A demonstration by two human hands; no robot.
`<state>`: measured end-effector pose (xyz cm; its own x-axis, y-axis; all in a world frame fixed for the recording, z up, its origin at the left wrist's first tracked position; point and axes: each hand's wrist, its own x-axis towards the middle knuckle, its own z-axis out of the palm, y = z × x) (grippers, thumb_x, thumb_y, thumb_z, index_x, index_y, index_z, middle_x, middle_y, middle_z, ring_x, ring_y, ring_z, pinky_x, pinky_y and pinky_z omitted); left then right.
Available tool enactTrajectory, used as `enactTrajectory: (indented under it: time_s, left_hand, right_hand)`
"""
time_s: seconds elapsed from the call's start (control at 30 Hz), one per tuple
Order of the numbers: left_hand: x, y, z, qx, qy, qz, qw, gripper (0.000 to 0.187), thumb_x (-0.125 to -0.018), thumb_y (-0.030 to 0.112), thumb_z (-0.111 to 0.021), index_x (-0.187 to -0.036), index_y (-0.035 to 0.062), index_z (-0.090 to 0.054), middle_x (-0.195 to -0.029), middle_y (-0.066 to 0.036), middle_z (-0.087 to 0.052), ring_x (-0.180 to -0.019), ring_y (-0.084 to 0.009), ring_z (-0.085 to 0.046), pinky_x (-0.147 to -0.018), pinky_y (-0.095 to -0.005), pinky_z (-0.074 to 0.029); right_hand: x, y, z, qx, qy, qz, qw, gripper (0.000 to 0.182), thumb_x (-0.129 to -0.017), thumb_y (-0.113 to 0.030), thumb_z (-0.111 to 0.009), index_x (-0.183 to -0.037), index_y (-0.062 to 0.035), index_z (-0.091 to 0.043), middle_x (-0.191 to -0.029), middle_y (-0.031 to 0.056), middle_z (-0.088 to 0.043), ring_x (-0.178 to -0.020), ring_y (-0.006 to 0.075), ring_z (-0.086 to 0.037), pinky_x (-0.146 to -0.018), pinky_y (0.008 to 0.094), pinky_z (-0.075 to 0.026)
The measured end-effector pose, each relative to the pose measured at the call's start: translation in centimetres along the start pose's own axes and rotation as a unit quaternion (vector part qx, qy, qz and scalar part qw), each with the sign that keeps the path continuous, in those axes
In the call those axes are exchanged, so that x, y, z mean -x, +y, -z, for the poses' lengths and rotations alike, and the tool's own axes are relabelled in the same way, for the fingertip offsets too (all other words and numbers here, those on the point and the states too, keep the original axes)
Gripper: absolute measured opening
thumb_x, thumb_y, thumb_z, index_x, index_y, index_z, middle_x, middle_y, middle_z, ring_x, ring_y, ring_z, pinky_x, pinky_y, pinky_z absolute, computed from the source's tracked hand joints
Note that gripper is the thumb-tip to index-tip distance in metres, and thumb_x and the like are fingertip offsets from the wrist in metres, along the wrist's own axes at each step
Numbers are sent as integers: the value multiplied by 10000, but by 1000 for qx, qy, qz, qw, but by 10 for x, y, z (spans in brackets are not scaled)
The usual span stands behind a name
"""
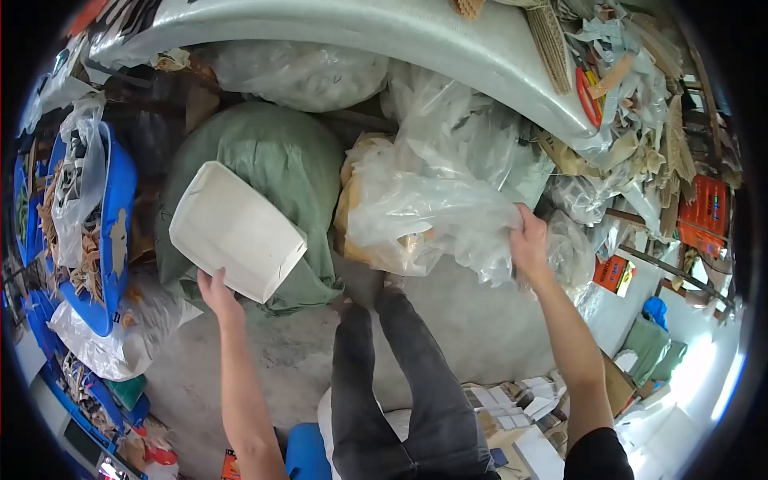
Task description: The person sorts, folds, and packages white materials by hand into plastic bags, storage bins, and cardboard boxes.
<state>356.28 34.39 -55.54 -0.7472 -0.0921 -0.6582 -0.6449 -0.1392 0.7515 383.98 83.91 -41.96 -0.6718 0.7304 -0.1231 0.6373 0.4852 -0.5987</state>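
My left hand [218, 298] grips the lower rim of a white rectangular plastic tub [232, 232], thumb inside and the other fingers hidden behind it. The tub is tilted with its hollow side towards me, in front of a bulging green sack [272, 148]. On the other side, my right hand [528, 242] is closed on the edge of a large clear plastic bag [440, 204]. Some yellowish wrapped material [364, 240] shows beside and through the bag, but its contents are hard to make out.
A silvery-covered worktop [344, 22] curves across the top, with red-handled scissors [588, 96] at its right end. Blue bins [118, 216] with scraps stand left. Cardboard boxes [512, 408] lie lower right. Grey floor [280, 360] surrounds my legs.
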Motion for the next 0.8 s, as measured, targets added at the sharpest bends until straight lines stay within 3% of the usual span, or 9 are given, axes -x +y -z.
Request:
enactTrajectory:
  time_s: [0.13, 0.2, 0.27, 0.4, 0.47, 0.57, 0.63, 0.7, 0.8]
  left_hand:
    - [114, 1, -76, -278, 35, -396, 875, 581, -817, 20, -600, -1393, -8, -522, -1368, -154, -580, -1210, -269, -551, -1041, -368, -425]
    - [169, -7, -126, -312, -192, -277, 888, 695, -759, 76, -722, -1409, -26, -497, -1416, -178, -553, -1248, -292, -548, -1060, -388, -434]
    - [192, -29, -189, -311, -319, -353, 823, 854, -713, 152, -800, -1466, -10, -432, -1486, -211, -481, -1296, -328, -521, -1084, -432, -417]
    - [169, -105, -266, -408, -163, -442, 782, 821, -684, 182, -809, -1419, 15, -486, -1403, -235, -537, -1206, -390, -568, -1015, -448, -458]
    - [141, -148, -278, -319, -265, -276, 867, 609, -703, 110, -722, -1284, -11, -590, -1213, -214, -657, -1058, -405, -625, -944, -425, -498]
    - [151, -147, -277, -381, -289, -222, 850, 526, -700, 79, -679, -1214, -20, -625, -1138, -204, -685, -1021, -405, -639, -919, -420, -511]
    - [161, -137, -270, -439, -316, -169, 824, 454, -698, 49, -637, -1144, -28, -660, -1062, -194, -713, -984, -405, -653, -895, -415, -524]
    - [158, -138, -264, -448, -296, -197, 820, 454, -697, 46, -631, -1144, -24, -665, -1048, -195, -716, -959, -401, -653, -875, -415, -526]
    - [147, -167, -257, -454, -286, -267, 800, 455, -695, 37, -615, -1143, -10, -679, -1006, -196, -723, -885, -388, -655, -814, -418, -534]
  right_hand:
    - [-16, -34, 43, -97, -52, -22, 994, 283, -796, -34, -545, -1043, 11, -676, -773, 77, -660, -660, 193, -519, -648, 302, -451]
    - [-26, -48, 64, -91, -61, -24, 994, 275, -805, -44, -542, -1037, 13, -677, -772, 73, -658, -660, 188, -515, -647, 298, -448]
    - [-29, -64, 76, -92, -88, -35, 991, 262, -821, -63, -537, -1027, 17, -679, -769, 66, -653, -659, 179, -505, -644, 290, -442]
    - [-34, -66, 90, -39, -140, -44, 988, 245, -837, -92, -553, -1010, 19, -685, -749, 60, -647, -647, 174, -495, -635, 295, -439]
    - [-34, -46, 94, 28, -181, -58, 981, 235, -844, -112, -571, -998, 19, -690, -729, 57, -644, -635, 175, -490, -627, 305, -438]
    - [-33, 16, 92, 136, -259, -107, 950, 349, -848, -152, -617, -1162, -12, -674, -915, 94, -694, -803, 201, -600, -749, 309, -493]
    - [-27, 51, 86, 132, -331, 63, 932, 561, -823, -141, -672, -1371, -72, -574, -1282, 133, -626, -1150, 254, -602, -983, 346, -481]
    - [-50, 27, 74, -119, -383, -5, 916, 768, -791, -109, -712, -1507, -128, -438, -1542, 135, -419, -1411, 306, -423, -1154, 394, -364]
    - [-107, -24, -43, -147, -256, 186, 937, 580, -774, -115, -740, -1342, -105, -627, -1581, 212, -357, -1443, 356, -374, -1145, 427, -364]
